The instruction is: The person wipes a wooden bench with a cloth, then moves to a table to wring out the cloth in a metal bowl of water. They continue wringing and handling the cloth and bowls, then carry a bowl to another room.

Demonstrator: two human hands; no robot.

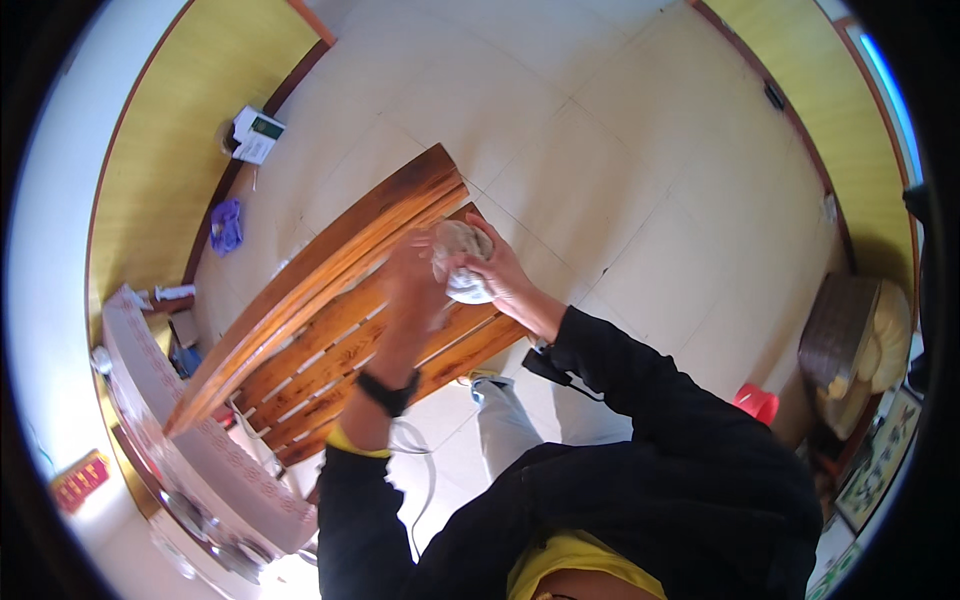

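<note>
My right hand [499,266] is closed around a crumpled pale grey and white cloth [463,259], above the far end of a slatted wooden bench [352,330]. Motion blurs my left hand [415,274], which wears a black wristband and lies at the cloth's left side. Whether its fingers grip the cloth or only touch it cannot be made out. The bench's thick curved top rail [322,277] runs diagonally on the left, beyond the slats.
A table with a pink-patterned white cover [232,461] stands at the left, cables beside it. Along the walls lie a carton [257,136], a purple bag [226,226], a red object [756,403] and a brown woven-look seat or box [838,334]. My legs are below the bench.
</note>
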